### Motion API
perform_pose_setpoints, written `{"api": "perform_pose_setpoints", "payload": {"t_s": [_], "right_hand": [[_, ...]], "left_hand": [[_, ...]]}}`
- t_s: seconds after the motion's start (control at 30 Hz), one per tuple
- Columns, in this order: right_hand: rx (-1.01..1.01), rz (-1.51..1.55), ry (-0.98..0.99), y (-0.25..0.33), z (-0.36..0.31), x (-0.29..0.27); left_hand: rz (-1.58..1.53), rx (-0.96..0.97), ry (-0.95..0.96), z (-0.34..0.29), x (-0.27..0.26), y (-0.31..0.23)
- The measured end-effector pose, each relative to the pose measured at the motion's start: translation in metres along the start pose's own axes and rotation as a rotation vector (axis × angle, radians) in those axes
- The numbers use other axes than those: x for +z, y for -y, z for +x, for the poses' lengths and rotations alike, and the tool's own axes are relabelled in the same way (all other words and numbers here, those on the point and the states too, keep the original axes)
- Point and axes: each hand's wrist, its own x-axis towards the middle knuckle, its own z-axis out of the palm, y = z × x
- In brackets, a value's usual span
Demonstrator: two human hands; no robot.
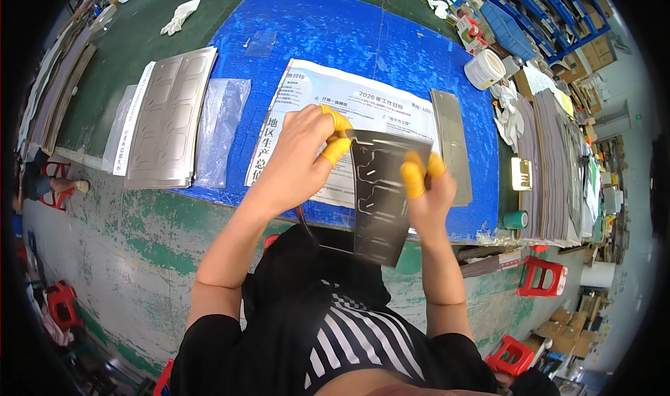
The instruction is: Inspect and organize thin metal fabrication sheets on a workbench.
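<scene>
A thin dark metal sheet [380, 200] with curved cut lines hangs tilted over the table's near edge. My left hand [300, 151], with yellow finger covers on its thumb and forefinger, pinches the sheet's upper left corner. At the sheet's right side is my right hand [429, 193], also in yellow finger covers. Motion smears its fingers, so their grip is unclear. Beneath the hands lies a printed paper sheet [391, 110]. A stack of silver metal sheets [171, 116] with similar outlines rests to the left, and a narrower stack of dark sheets [450, 144] to the right.
A blue board [321, 19] covers the tabletop. Clear plastic [223, 130] lies beside the silver stack. White tub [485, 69], green tape roll [515, 220] and piled boards [551, 165] stand at right. Red stools [542, 277] are on the floor. A white glove [181, 17] lies far left.
</scene>
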Motion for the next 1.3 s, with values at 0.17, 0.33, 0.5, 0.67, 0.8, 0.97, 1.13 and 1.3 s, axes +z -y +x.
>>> {"api": "perform_pose_setpoints", "payload": {"t_s": [0.17, 0.33, 0.5, 0.67, 0.8, 0.97, 1.13, 1.3], "right_hand": [[0.066, -0.142, -0.001, 0.008, -0.002, -0.003], [0.258, 0.116, 0.01, -0.003, 0.003, -0.006], [-0.249, -0.146, 0.033, 0.007, -0.004, -0.002], [0.441, 0.469, -0.005, -0.01, 0.0, -0.005], [-0.285, -0.188, 0.048, 0.01, -0.007, 0.001], [0.359, 0.325, 0.0, -0.004, -0.004, -0.008], [0.053, 0.014, -0.006, 0.009, -0.006, -0.006], [-0.07, -0.191, 0.013, 0.012, -0.015, -0.008]], "left_hand": [[-0.364, -0.016, 0.097, 0.004, 0.001, -0.001], [-0.219, 0.034, 0.067, 0.002, 0.003, 0.002], [-0.025, 0.046, 0.032, 0.007, 0.002, 0.01], [-0.38, 0.087, 0.175, 0.008, -0.002, 0.003], [-0.206, 0.013, 0.069, 0.006, 0.005, 0.015], [-0.616, -0.02, 0.239, 0.007, 0.001, 0.004], [-0.056, 0.084, 0.044, 0.007, 0.011, 0.015], [-0.611, -0.123, 0.254, 0.008, 0.007, 0.018]]}}
